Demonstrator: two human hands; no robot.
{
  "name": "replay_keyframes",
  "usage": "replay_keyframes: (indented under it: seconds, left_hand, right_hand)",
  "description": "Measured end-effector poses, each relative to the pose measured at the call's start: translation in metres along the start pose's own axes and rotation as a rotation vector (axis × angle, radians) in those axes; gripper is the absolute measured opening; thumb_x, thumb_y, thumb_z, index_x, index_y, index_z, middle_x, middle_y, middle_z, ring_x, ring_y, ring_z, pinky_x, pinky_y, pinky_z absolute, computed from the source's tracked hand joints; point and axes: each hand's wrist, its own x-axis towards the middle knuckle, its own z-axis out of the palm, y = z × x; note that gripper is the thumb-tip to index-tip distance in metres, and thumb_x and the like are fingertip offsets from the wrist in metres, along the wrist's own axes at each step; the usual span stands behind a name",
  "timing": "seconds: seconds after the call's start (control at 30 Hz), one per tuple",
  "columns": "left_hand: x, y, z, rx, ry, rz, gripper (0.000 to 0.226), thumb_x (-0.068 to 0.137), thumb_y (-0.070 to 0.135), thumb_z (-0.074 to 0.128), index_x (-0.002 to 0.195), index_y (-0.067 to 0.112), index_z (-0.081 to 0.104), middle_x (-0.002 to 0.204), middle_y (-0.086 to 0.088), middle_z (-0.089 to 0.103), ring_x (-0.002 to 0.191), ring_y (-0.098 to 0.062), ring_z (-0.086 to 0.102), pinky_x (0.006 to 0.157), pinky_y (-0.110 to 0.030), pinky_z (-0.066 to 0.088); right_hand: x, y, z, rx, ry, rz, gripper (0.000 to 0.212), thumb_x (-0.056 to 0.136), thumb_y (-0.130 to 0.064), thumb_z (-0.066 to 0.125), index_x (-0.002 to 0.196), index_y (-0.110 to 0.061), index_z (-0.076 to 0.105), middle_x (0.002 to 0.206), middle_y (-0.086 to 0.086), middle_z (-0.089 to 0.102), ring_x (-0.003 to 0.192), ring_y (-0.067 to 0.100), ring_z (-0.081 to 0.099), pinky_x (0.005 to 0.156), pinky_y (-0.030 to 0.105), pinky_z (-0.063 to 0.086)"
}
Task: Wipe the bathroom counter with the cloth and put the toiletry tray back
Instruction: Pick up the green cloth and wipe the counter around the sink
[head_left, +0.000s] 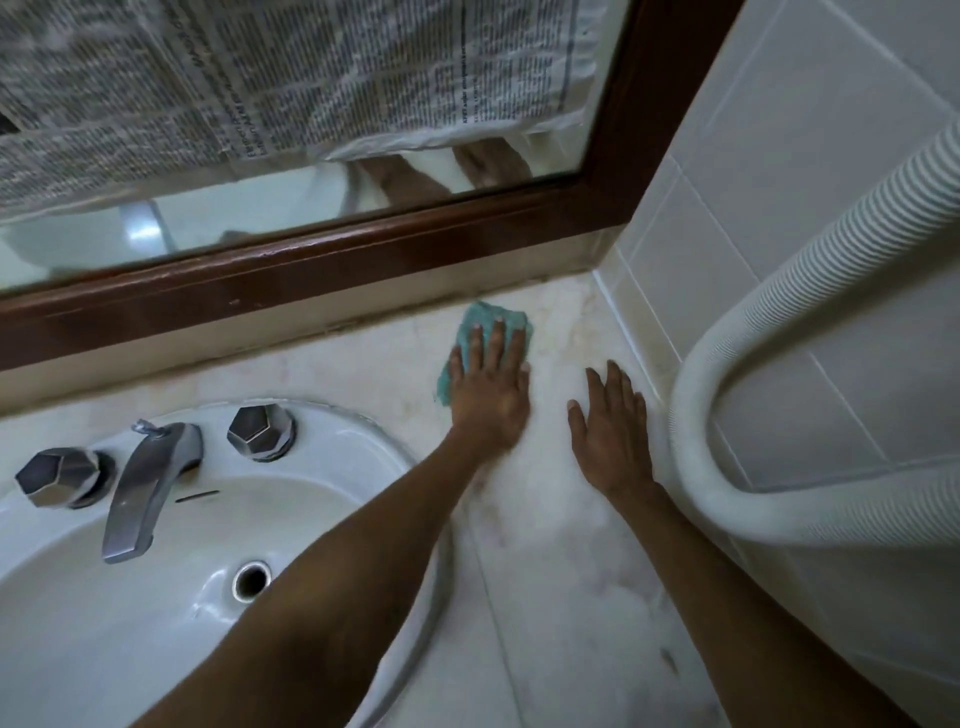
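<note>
Left hand pressed flat, fingers extended, on the teal cloth at the far side of the marble counter, near the mirror frame. Right hand lies open and empty (palm down) beside it, next to a ribbed white hose. Sink at left.

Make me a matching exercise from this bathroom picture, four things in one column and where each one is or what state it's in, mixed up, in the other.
Things:
1. cloth
2. right hand
3. newspaper
4. hose

Places or states:
A. curving against the tiled wall
B. flat and bare on the counter
C. covering the mirror
D. pressed under the left hand

Pairs: 1-D, 2-B, 3-C, 4-A
</note>
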Motion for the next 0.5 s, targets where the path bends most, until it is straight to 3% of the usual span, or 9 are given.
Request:
replay_keyframes:
  seconds: [0.1,0.17,0.37,0.43,0.5]
  left_hand:
    - [-0.020,-0.032,0.002,0.078,-0.038,0.273,0.056,0.105,0.049,0.012,0.160,0.037,0.010,0.168,0.007,0.008,0.156,-0.020,-0.001,0.125,-0.049,0.003]
    - [-0.009,-0.053,-0.004,0.136,-0.029,0.335,0.055,0.105,0.050,0.011,0.159,0.039,0.013,0.168,0.008,0.013,0.156,-0.019,0.006,0.125,-0.047,0.004]
    - [0.065,0.019,0.000,0.040,-0.027,0.001,0.060,0.103,0.048,0.007,0.160,0.031,0.001,0.169,0.001,-0.001,0.156,-0.026,-0.004,0.122,-0.047,-0.008]
    - [0.074,0.045,0.005,0.035,-0.061,0.004,0.060,0.104,0.047,0.009,0.160,0.030,-0.001,0.169,0.000,-0.003,0.155,-0.027,-0.006,0.122,-0.048,-0.009]
    - [0.072,0.050,0.006,0.063,-0.117,0.131,0.059,0.105,0.047,0.011,0.161,0.031,-0.001,0.169,0.000,-0.004,0.155,-0.027,-0.008,0.122,-0.048,-0.008]
  right_hand:
    - [-0.003,0.007,-0.002,-0.004,0.002,0.012,0.055,0.103,-0.036,0.035,0.151,-0.011,0.031,0.162,0.015,0.022,0.150,0.030,0.020,0.122,0.049,0.019]
    - [-0.005,0.011,-0.002,-0.015,0.007,0.013,0.055,0.103,-0.036,0.036,0.151,-0.011,0.032,0.162,0.016,0.022,0.150,0.031,0.021,0.122,0.048,0.020]
    - [-0.008,0.013,-0.001,-0.011,0.016,0.038,0.055,0.103,-0.036,0.036,0.152,-0.012,0.030,0.163,0.014,0.020,0.151,0.029,0.020,0.123,0.044,0.015]
    - [-0.009,0.011,-0.001,-0.018,0.027,0.038,0.056,0.103,-0.036,0.035,0.152,-0.011,0.030,0.163,0.015,0.020,0.151,0.029,0.020,0.123,0.043,0.014]
    - [-0.009,0.013,-0.002,-0.010,0.028,0.039,0.056,0.103,-0.036,0.035,0.152,-0.010,0.030,0.163,0.015,0.020,0.151,0.028,0.020,0.124,0.042,0.014]
